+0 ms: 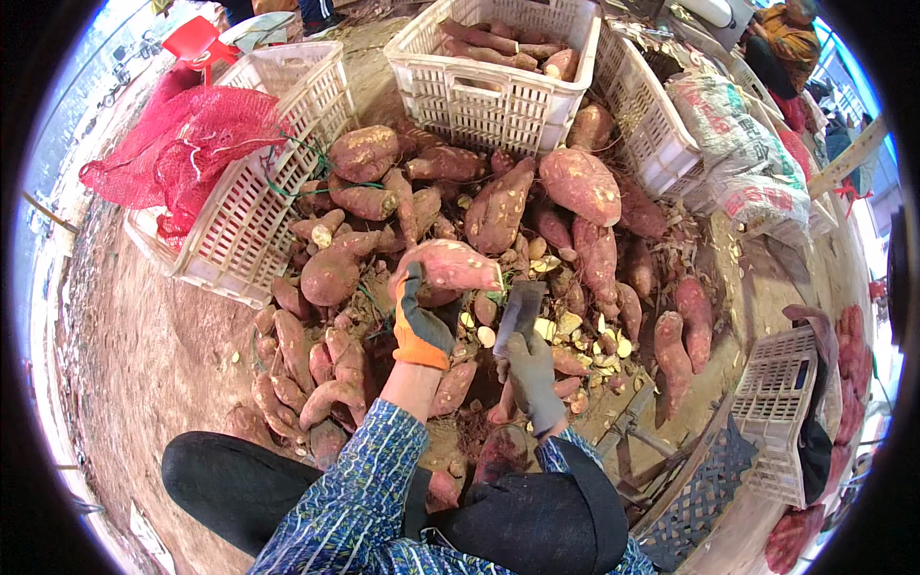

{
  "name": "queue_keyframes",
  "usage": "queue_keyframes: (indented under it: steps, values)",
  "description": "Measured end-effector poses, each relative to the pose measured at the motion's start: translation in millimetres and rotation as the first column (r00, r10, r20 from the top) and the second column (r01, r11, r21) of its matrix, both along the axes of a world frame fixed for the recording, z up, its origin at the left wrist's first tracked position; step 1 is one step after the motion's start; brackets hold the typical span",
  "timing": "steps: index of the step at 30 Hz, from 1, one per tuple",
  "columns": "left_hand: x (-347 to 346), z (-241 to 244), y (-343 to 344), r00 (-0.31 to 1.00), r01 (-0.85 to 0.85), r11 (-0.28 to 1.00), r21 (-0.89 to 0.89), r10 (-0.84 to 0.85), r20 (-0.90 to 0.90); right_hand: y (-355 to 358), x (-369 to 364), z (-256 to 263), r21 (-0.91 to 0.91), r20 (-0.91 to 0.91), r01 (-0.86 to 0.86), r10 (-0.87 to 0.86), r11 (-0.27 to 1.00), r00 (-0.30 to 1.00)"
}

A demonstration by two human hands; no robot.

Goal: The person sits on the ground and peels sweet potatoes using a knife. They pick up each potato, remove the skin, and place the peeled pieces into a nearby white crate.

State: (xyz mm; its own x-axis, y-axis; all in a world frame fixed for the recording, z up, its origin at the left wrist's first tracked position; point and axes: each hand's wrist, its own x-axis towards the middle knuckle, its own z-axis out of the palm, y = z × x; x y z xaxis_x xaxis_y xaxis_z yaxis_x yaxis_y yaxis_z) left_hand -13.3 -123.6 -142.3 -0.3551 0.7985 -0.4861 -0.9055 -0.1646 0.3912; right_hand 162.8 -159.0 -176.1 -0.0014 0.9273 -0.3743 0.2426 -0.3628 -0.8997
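My left hand [422, 323], in an orange and grey work glove, grips a large reddish sweet potato [456, 266] above the pile. A pale cut face shows at the tuber's right end. In my gloved right hand [533, 377] is a wide-bladed knife [520, 309], its blade pointing up, just below and right of that cut end and apart from it. Beneath both hands spreads a heap of sweet potatoes [330, 277] with soil on them. Pale yellow cut pieces [568, 323] lie right of the blade. The glove hides most of the knife's handle.
A white plastic crate [489, 93] with sweet potatoes stands behind the heap. Left is a tilted crate [237, 223] draped with red mesh bags [194, 136]; right are another crate [647, 122] and a printed woven sack [740, 151]. A seated person [783, 43] is at far right.
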Motion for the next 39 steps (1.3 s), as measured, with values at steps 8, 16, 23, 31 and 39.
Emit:
queue_keyframes:
  steps: [8,16,23,31,39]
  values:
    - [-4,0,12,0.966,-0.045,0.993,-0.111,0.015,-0.258,10,-12,58,0.625,0.472,-0.268,-0.081,0.733,0.878]
    - [-6,7,14,0.985,0.115,0.992,0.060,-0.106,-0.137,7,14,39,-0.304,-0.608,-0.111,-0.103,0.946,0.787]
    - [0,179,148,0.876,0.386,0.827,0.408,-0.189,-0.444,16,28,63,-0.148,-0.535,0.064,-0.134,0.987,0.834]
    - [88,8,-53,-0.743,0.549,0.397,-0.736,-0.171,-0.647,40,86,119,0.099,-0.378,0.477,-0.410,0.873,0.830]
    - [101,-61,-76,-0.670,0.506,0.415,-0.756,-0.363,-0.647,32,80,122,0.096,-0.329,0.365,-0.317,0.926,0.890]
